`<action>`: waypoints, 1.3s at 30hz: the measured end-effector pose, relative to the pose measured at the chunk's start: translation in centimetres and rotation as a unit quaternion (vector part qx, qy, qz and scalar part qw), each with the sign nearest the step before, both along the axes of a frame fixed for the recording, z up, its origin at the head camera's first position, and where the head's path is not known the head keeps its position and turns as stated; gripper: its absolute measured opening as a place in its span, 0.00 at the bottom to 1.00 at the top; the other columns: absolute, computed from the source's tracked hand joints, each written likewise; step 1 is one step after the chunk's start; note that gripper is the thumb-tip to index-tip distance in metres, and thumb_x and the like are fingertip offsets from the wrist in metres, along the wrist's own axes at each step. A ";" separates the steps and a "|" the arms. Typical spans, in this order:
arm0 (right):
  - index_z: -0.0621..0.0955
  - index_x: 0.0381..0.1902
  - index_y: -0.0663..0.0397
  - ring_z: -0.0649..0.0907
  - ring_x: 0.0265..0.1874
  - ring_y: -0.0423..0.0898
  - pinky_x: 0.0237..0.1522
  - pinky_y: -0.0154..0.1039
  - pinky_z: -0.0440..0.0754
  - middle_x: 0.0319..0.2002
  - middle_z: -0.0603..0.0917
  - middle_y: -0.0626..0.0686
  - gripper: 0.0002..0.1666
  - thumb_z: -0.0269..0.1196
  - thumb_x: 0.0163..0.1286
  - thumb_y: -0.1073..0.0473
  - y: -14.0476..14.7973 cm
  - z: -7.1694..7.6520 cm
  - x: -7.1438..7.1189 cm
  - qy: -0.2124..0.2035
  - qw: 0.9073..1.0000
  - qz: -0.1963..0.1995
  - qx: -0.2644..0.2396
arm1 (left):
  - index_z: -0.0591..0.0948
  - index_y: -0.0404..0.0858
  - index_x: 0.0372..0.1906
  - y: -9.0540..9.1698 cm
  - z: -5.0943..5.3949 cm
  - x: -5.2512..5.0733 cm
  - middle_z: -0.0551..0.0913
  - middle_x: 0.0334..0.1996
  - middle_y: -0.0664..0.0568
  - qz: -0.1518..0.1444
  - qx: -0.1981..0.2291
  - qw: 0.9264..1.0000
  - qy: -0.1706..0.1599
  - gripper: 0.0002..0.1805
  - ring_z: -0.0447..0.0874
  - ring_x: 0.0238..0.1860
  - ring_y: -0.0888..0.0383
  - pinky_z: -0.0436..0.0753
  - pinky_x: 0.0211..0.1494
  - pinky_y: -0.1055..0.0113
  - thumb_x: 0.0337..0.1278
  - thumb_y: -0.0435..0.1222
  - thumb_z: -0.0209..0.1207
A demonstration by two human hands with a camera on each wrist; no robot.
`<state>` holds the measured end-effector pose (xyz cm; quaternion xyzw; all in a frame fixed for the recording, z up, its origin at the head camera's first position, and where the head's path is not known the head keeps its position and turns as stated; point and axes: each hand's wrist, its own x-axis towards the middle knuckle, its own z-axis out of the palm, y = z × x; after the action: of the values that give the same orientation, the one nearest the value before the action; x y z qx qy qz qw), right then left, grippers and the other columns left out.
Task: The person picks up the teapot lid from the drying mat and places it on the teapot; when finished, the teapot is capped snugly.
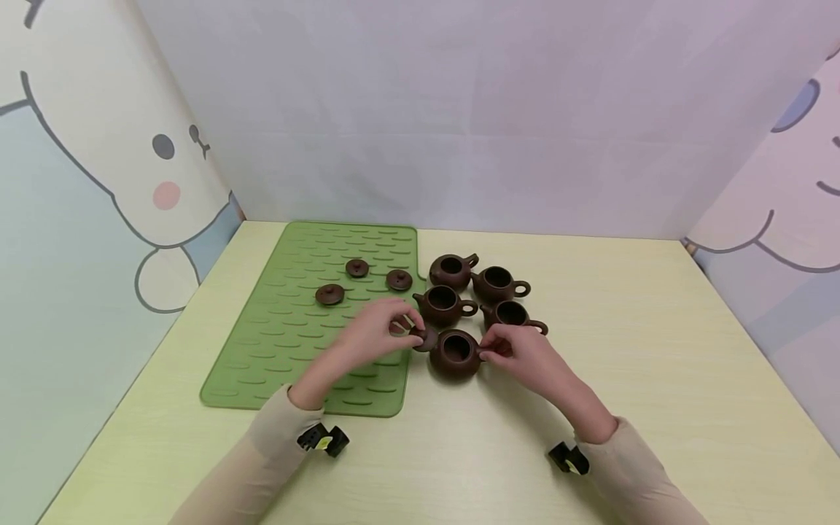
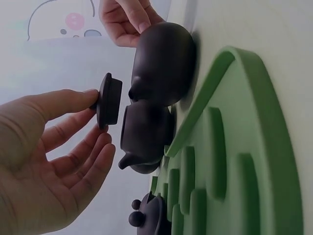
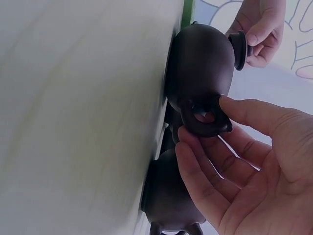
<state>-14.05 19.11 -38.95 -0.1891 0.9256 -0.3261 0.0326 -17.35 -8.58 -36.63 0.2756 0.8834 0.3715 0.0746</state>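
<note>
Head view, centre: the left hand pinches a dark-brown round lid beside an open-topped dark-brown rounded teapot. Left wrist: lid left of centre. Right wrist: right hand pinches the teapot's looped handle mid-frame.

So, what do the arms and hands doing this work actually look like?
They are a person's. The left hand and right hand are bare, with no gloves or rings in sight. The left sleeve and right sleeve are long, plain and beige. Near the cuffs sit a blocky black left camera and right camera, each with a yellow-green patch. No cables show.
</note>
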 end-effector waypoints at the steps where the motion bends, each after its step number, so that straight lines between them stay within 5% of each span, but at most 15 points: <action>1: 0.84 0.34 0.51 0.84 0.31 0.36 0.33 0.30 0.82 0.31 0.87 0.46 0.03 0.69 0.64 0.63 0.0 0.0 0.0 -0.001 1.000 0.000 0.000 | 0.84 0.44 0.39 0.2 0.0 0.0 0.85 0.42 0.54 -0.002 0.002 1.000 -0.004 0.05 0.85 0.43 0.59 0.86 0.49 0.66 0.58 0.36 0.68; 22: 0.84 0.34 0.51 0.85 0.32 0.37 0.34 0.31 0.83 0.32 0.88 0.46 0.03 0.70 0.64 0.62 0.0 0.0 0.0 -0.001 1.000 -0.005 0.008 | 0.84 0.46 0.39 4.0 -0.1 0.2 0.83 0.45 0.55 -0.016 -0.026 1.000 -0.001 0.07 0.83 0.45 0.59 0.83 0.50 0.66 0.57 0.39 0.70; 39: 0.84 0.35 0.51 0.85 0.33 0.38 0.34 0.30 0.82 0.33 0.88 0.47 0.03 0.69 0.65 0.62 0.0 0.1 -0.1 -0.008 1.000 -0.003 0.003 | 0.84 0.47 0.39 5.0 -0.9 0.3 0.82 0.46 0.54 -0.013 -0.061 0.998 0.022 0.07 0.81 0.47 0.57 0.81 0.54 0.63 0.57 0.40 0.69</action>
<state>-14.12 19.10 -38.86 -0.1842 0.9270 -0.3244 0.0394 -17.05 -3.56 -37.50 0.2900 0.9023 0.3095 0.0768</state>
